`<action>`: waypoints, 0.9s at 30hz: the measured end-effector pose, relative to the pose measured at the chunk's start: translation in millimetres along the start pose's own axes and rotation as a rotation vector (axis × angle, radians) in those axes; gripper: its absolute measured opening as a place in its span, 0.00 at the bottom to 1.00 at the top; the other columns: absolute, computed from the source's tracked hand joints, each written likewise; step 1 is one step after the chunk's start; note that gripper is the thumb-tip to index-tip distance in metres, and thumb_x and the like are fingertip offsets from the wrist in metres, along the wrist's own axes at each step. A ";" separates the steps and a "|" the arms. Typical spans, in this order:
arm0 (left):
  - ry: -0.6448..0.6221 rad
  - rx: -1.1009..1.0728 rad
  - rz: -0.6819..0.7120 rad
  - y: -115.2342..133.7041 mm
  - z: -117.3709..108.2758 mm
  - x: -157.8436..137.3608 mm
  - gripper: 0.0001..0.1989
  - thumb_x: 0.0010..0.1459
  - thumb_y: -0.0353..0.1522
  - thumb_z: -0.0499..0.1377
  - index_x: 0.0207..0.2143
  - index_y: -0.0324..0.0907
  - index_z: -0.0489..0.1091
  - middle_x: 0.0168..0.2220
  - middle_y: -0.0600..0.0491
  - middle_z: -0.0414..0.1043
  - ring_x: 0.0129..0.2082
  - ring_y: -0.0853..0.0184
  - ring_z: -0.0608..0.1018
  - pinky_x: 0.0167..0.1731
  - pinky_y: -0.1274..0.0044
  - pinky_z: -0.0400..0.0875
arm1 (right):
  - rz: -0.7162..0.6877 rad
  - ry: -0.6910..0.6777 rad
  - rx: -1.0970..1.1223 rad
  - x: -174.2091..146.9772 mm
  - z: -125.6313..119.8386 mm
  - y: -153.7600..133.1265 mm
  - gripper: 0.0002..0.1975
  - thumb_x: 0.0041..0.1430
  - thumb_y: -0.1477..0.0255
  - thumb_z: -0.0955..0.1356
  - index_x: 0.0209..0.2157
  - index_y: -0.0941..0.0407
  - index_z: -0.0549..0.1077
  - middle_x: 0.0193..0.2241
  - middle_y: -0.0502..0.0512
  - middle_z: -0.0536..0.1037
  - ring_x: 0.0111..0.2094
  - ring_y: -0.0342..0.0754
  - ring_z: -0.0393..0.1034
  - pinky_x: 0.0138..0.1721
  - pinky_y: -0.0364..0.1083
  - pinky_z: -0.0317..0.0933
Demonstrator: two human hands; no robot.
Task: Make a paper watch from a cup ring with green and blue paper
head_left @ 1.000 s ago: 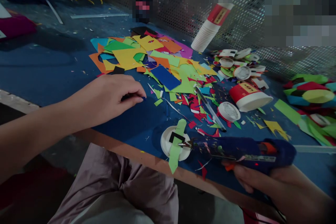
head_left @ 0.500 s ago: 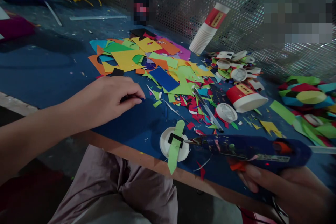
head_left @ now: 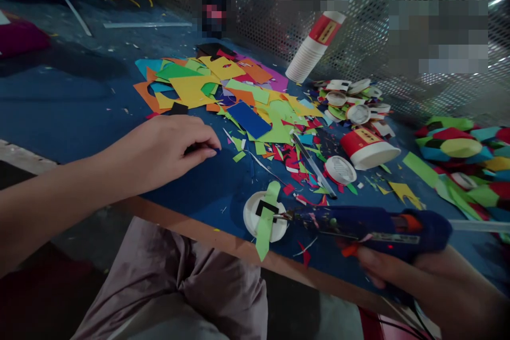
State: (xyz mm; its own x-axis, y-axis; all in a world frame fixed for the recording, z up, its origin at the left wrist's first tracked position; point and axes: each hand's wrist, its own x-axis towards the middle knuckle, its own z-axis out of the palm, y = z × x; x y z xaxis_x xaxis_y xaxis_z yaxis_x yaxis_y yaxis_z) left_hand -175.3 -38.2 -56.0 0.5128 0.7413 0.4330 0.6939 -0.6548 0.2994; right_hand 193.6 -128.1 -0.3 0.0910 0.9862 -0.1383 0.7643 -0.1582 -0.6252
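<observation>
My right hand [head_left: 410,276] is wrapped round the grip of a dark blue hot glue gun [head_left: 358,226] with an orange trigger. Its metal nozzle points left and meets the green paper strip [head_left: 264,234] where it crosses a black paper square [head_left: 261,209]. Strip and square lie on a small white round paper cup base [head_left: 249,220] near the table's front edge. My left hand [head_left: 181,154] rests on the table to the left, fingers curled and pinched. A small dark blue piece [head_left: 217,151] peeks out at its fingertips, too small to name.
Coloured paper scraps [head_left: 191,93] spread over the blue table. A clear-barrelled pen [head_left: 314,164], a cut red cup [head_left: 364,149] and a cup base [head_left: 340,170] lie right of them. Stacked paper cups [head_left: 306,58] lean before a perforated metal panel [head_left: 263,5]. Finished-looking paper pieces [head_left: 458,146] sit far right.
The glue gun has moved left, bringing its nozzle from the black square's right edge onto the green strip. My left hand stays in place.
</observation>
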 end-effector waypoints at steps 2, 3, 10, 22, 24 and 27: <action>-0.002 -0.005 0.001 0.6 -0.5 0.5 0.13 0.73 0.37 0.53 0.41 0.47 0.78 0.38 0.54 0.81 0.38 0.61 0.82 0.38 0.74 0.69 | 0.076 -0.072 0.134 4.7 3.4 -8.7 0.16 0.36 0.54 0.79 0.09 0.39 0.73 0.15 0.49 0.73 0.20 0.56 0.74 0.52 0.58 0.82; -0.003 -0.006 0.002 0.8 -0.7 0.5 0.13 0.73 0.37 0.54 0.41 0.46 0.78 0.38 0.54 0.81 0.38 0.61 0.82 0.38 0.74 0.69 | 0.124 -0.097 0.184 6.0 4.4 -11.1 0.12 0.34 0.56 0.80 0.12 0.39 0.77 0.18 0.49 0.77 0.22 0.57 0.76 0.52 0.58 0.81; -0.015 0.005 -0.008 0.3 0.1 -0.4 0.13 0.73 0.37 0.53 0.41 0.47 0.77 0.39 0.55 0.81 0.39 0.62 0.81 0.41 0.74 0.69 | 0.163 -0.131 0.180 5.4 4.4 -13.1 0.09 0.32 0.59 0.80 0.20 0.39 0.81 0.32 0.53 0.88 0.43 0.69 0.85 0.52 0.58 0.82; -0.010 -0.002 -0.011 1.5 -1.3 0.2 0.12 0.72 0.37 0.54 0.41 0.48 0.76 0.39 0.55 0.82 0.39 0.60 0.81 0.39 0.73 0.68 | 0.236 0.010 0.343 -5.8 6.9 -3.1 0.09 0.34 0.61 0.82 0.20 0.37 0.82 0.35 0.47 0.89 0.50 0.65 0.84 0.57 0.56 0.79; -0.027 0.003 -0.021 5.3 -2.8 -0.5 0.11 0.73 0.35 0.54 0.41 0.48 0.76 0.40 0.54 0.81 0.40 0.61 0.81 0.39 0.72 0.68 | 0.239 0.057 0.401 -7.4 13.2 -9.6 0.09 0.35 0.60 0.81 0.22 0.37 0.83 0.30 0.49 0.88 0.50 0.65 0.84 0.59 0.56 0.78; -0.043 0.010 -0.026 12.4 -5.0 -1.0 0.10 0.73 0.31 0.54 0.40 0.45 0.74 0.38 0.53 0.78 0.40 0.62 0.79 0.40 0.71 0.68 | 0.231 -0.016 0.390 -5.2 14.3 -13.3 0.11 0.32 0.61 0.83 0.23 0.38 0.84 0.28 0.51 0.87 0.45 0.66 0.85 0.55 0.56 0.81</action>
State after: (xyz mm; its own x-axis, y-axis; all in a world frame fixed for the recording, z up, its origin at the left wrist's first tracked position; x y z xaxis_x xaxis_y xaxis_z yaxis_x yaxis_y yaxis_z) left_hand -169.8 -47.8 -48.5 0.5157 0.7639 0.3879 0.7121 -0.6340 0.3017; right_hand 173.8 -131.8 -2.2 0.2182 0.9225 -0.3184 0.4272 -0.3836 -0.8188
